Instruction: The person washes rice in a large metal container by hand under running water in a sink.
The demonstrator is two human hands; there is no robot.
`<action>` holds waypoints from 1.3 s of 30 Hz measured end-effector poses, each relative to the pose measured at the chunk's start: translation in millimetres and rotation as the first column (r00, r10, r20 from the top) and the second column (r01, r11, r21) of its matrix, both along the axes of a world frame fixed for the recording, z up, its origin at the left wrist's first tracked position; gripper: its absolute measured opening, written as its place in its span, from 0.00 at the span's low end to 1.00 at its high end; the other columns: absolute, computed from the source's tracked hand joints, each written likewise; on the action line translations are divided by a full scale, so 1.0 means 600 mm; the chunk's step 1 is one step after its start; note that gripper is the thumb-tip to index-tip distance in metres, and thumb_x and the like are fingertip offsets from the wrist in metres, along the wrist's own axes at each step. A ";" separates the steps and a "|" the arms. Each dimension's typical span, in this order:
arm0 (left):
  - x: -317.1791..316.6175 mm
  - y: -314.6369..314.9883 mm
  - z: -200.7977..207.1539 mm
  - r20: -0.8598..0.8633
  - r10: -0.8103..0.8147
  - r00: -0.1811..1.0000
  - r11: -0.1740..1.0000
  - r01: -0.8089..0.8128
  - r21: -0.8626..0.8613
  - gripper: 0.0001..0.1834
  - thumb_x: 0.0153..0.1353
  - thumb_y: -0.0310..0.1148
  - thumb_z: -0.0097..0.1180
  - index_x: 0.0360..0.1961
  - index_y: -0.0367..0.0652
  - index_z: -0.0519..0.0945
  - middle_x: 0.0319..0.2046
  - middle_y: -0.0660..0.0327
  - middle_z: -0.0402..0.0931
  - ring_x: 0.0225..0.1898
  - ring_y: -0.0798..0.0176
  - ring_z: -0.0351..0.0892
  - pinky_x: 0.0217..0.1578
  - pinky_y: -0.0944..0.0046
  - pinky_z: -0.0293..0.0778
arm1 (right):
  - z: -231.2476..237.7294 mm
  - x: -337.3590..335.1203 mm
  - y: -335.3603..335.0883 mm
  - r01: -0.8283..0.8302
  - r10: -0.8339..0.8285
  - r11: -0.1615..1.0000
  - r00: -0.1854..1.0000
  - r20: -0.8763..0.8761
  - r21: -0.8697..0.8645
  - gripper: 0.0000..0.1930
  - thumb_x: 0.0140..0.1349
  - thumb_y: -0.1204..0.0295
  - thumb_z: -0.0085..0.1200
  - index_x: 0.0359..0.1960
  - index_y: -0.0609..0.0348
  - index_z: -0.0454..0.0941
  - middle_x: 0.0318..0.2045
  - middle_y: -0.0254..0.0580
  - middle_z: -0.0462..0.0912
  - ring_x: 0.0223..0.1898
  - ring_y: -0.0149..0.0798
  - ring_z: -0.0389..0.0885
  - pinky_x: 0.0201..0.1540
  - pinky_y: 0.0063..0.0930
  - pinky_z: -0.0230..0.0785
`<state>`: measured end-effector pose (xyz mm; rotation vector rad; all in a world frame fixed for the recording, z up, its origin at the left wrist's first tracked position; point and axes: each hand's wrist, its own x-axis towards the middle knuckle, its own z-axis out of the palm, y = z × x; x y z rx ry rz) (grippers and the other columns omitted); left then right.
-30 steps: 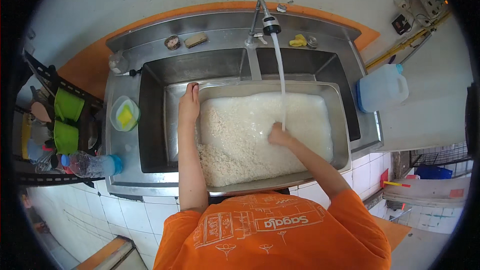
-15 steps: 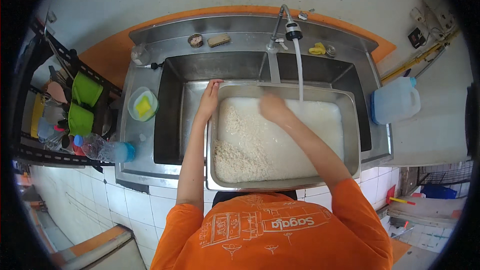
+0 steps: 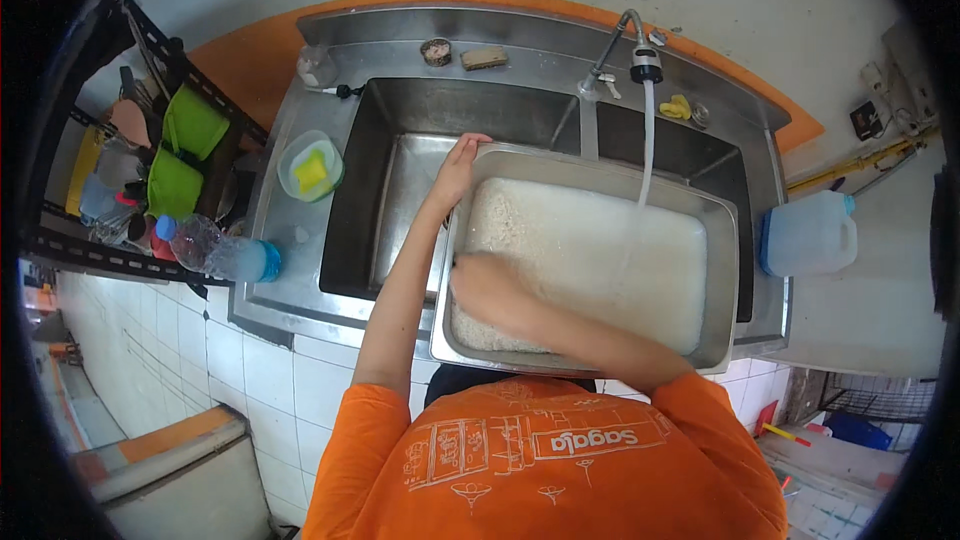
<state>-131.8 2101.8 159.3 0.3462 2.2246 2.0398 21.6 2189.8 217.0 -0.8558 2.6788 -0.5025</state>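
A deep rectangular steel pan [image 3: 722, 260] rests across the sink, mostly over its right side. It holds white rice [image 3: 497, 215], piled toward the left, and cloudy water [image 3: 590, 225]. At the pan's far left corner, my left hand [image 3: 459, 170] is closed on the rim. My right hand [image 3: 482, 288] is in the rice by the left wall; motion smears its fingers, so their pose is unclear. From the faucet [image 3: 646, 66], a stream of water [image 3: 648, 135] falls into the pan.
A plastic tub with a yellow-green sponge [image 3: 311, 172] and a clear bottle [image 3: 225, 252] stand on the left counter. Green bins [image 3: 190, 125] hang on a black rack. A large plastic jug [image 3: 808, 235] is at right. The left sink basin [image 3: 400, 210] lies beside the pan.
My right hand has swept from the pan's far middle toward me and to the left, into the rice. My left hand keeps to the rim. The whole view has tilted slightly.
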 end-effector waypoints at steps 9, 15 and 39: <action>0.012 0.046 0.043 -0.206 0.281 0.937 0.505 -0.327 -0.799 0.17 0.67 0.42 0.31 0.41 0.42 0.70 0.31 0.46 0.78 0.34 0.41 0.78 0.34 0.45 0.73 | -0.049 0.077 0.045 -0.447 0.409 0.882 0.884 -0.227 -0.147 0.05 0.45 0.73 0.48 0.17 0.55 0.76 0.25 0.35 0.77 0.36 0.34 0.76 0.64 0.37 0.52; 0.006 0.052 0.044 -0.268 0.370 0.890 0.399 -0.412 -0.819 0.15 0.66 0.39 0.35 0.36 0.40 0.70 0.27 0.48 0.79 0.30 0.43 0.80 0.30 0.48 0.75 | -0.069 0.093 0.161 -0.519 0.515 0.854 0.840 -0.169 0.022 0.05 0.46 0.71 0.50 0.19 0.56 0.76 0.28 0.36 0.78 0.43 0.36 0.75 0.66 0.43 0.47; -0.001 0.047 0.045 -0.268 0.338 0.902 0.472 -0.409 -0.781 0.13 0.66 0.37 0.36 0.35 0.39 0.70 0.27 0.47 0.78 0.30 0.42 0.79 0.30 0.46 0.74 | -0.054 0.101 0.374 -0.275 0.271 0.960 0.959 0.087 0.042 0.24 0.54 0.65 0.53 0.55 0.44 0.68 0.52 0.46 0.69 0.56 0.49 0.64 0.58 0.41 0.58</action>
